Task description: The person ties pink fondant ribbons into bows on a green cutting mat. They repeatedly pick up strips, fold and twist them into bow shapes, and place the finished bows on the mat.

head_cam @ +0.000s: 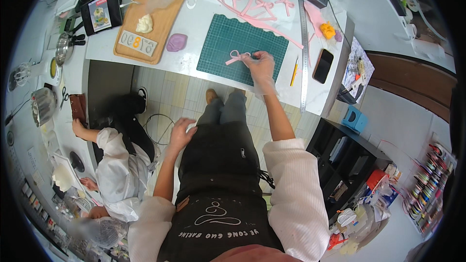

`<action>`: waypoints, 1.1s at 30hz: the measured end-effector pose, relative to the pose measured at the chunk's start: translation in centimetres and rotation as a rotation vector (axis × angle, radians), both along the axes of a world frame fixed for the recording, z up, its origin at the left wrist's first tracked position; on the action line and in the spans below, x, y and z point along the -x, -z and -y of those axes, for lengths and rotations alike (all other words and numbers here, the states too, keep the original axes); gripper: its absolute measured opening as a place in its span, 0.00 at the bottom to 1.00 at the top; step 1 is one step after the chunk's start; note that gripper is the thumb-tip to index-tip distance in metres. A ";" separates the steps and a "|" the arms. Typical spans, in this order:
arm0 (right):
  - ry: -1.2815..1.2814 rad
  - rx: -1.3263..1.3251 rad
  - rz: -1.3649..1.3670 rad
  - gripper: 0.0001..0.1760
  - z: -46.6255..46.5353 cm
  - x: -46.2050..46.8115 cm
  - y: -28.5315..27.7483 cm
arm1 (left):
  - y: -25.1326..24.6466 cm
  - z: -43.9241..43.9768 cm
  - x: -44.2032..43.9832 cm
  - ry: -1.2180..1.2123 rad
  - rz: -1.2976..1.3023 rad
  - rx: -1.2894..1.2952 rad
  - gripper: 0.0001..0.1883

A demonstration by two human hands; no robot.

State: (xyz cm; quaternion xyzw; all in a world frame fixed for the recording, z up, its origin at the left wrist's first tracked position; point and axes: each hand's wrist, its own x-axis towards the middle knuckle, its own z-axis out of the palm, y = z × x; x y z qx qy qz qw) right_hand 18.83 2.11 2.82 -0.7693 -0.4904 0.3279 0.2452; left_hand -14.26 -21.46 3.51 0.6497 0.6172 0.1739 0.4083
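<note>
My right hand [263,67], in a clear plastic glove, pinches the right side of a small pink fondant-like bow [237,57] over the green cutting mat [222,40]. My left hand [181,133] hangs beside the dark apron, its fingers apart and nothing in them. Above the mat lie pink bows [263,6] and long pink strips [251,2] on a pale sheet. A scallop-edged pink strip [275,29] crosses the mat's upper edge. Right of the mat are a yellow craft knife [294,74] and a steel ruler [304,69].
A wooden tray [160,43] holds a number mould [136,43] and a cream-coloured lump [144,24]. Beside it lies a purple lump [177,42]. A phone [323,66] is near the right edge, below an orange lump [327,30]. A co-worker [122,167] sits at the left counter.
</note>
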 end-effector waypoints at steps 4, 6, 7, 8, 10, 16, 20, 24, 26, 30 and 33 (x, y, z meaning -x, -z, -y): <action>-0.035 0.068 0.065 0.36 -1.0 2.4 -0.7 | -0.9 6.0 4.2 -0.172 -0.119 0.158 0.14; -0.052 0.072 0.126 0.36 -0.9 1.6 -1.1 | -1.2 7.6 5.1 -0.196 -0.157 0.164 0.14; -0.071 0.071 0.145 0.36 -1.0 1.8 -1.2 | -1.1 8.6 5.6 -0.219 -0.185 0.162 0.14; -0.091 0.070 0.163 0.36 -1.2 2.0 -1.4 | -0.9 9.4 5.8 -0.249 -0.230 0.184 0.15; -0.040 0.061 -0.053 0.34 -1.4 -0.3 0.0 | -1.2 9.7 5.2 -0.291 -0.209 0.236 0.16; -0.455 -0.137 0.078 0.26 -2.8 -0.9 0.9 | -3.0 10.0 2.4 -0.367 -0.248 0.291 0.19; -0.677 0.036 0.293 0.17 -4.0 0.9 -0.6 | -4.3 9.8 0.0 -0.393 -0.247 0.323 0.20; -0.725 0.023 0.250 0.13 -4.2 0.3 0.0 | -4.8 9.6 -2.4 -0.407 -0.264 0.329 0.20; -0.670 0.069 0.046 0.13 -4.6 -0.5 0.2 | -5.2 9.7 -3.4 -0.417 -0.276 0.331 0.21; -0.385 0.147 -0.495 0.14 -6.3 -4.2 0.8 | -4.9 10.5 -4.3 -0.430 -0.253 0.387 0.20; -0.120 -0.024 -0.994 0.19 -9.0 -8.2 0.8 | -3.8 11.9 -3.7 -0.457 -0.266 0.401 0.19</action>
